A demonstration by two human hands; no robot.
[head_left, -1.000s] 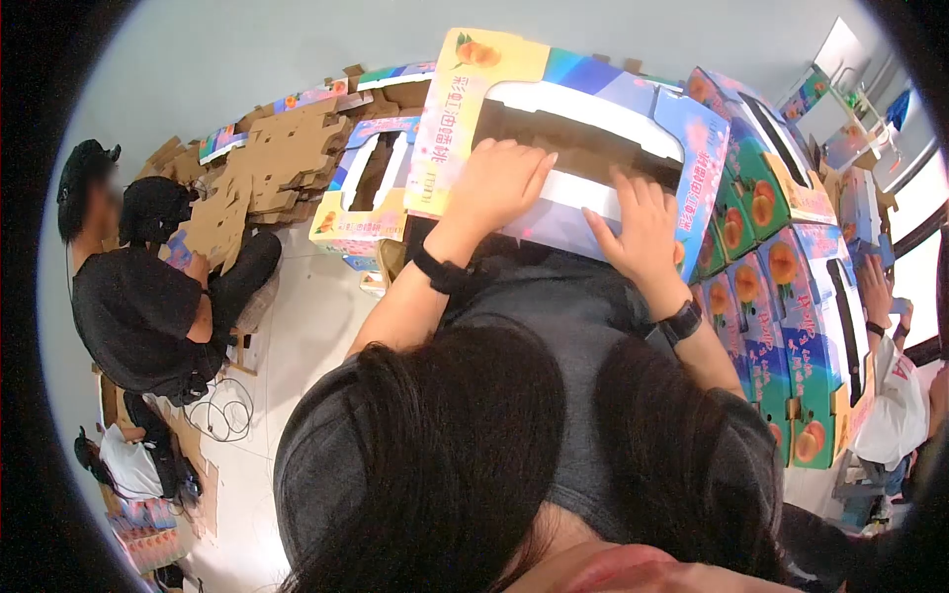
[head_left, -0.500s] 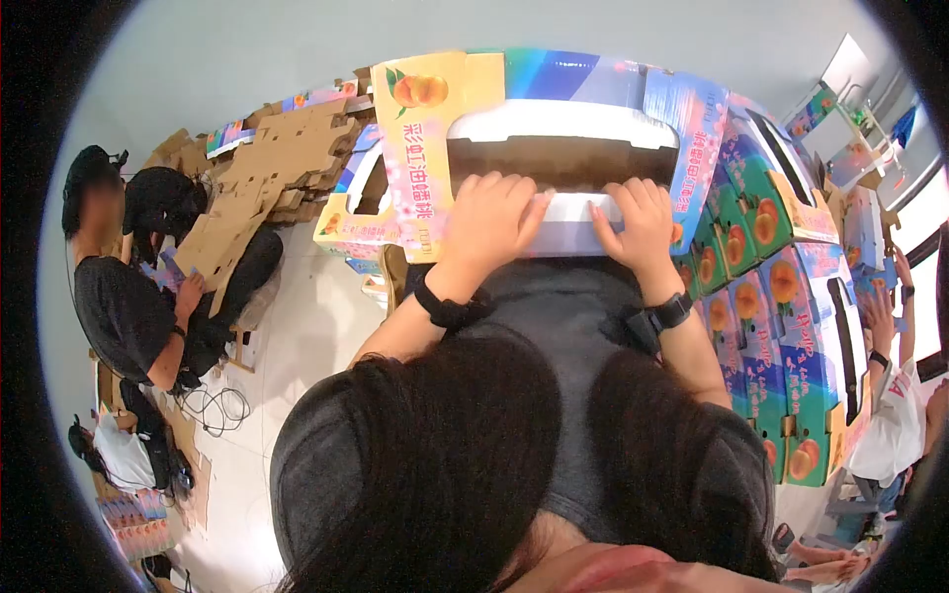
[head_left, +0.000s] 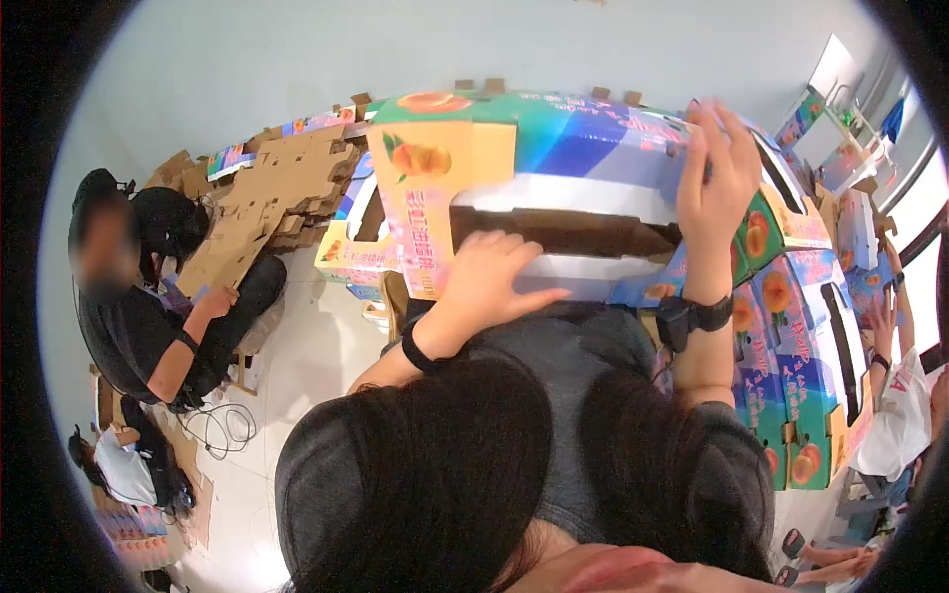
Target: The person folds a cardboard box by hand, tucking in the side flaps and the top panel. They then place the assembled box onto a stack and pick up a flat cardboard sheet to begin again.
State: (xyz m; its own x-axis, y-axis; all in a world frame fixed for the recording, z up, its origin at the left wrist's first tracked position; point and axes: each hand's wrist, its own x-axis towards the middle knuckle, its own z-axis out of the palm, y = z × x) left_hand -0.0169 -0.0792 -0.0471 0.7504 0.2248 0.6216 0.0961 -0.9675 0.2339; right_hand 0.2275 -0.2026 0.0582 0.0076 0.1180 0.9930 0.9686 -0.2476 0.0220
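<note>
A printed cardboard fruit carton [head_left: 583, 148] with peach pictures lies in front of me, its long cut-out slot facing me. My left hand [head_left: 486, 285] rests at the slot's near left edge, fingers lying over the rim and thumb stretched out to the right. At the carton's right end, my right hand [head_left: 720, 183] is raised with fingers extended, the fingertips over the upper right corner. Beneath that wrist, a blue printed flap [head_left: 643, 285] sticks out towards me. The yellow end panel [head_left: 425, 222] stands on the left.
Finished-looking cartons are stacked [head_left: 791, 326] to my right. Another carton [head_left: 346, 237] stands on the left. Beyond it lie piled flat cardboard sheets [head_left: 272, 198], with a person [head_left: 129, 306] seated beside them. Another person's white top [head_left: 895, 420] shows at far right.
My right hand has left the slot's near edge and moved up and right to the carton's end. The right flap has swung down towards me. My left hand has shifted slightly lower.
</note>
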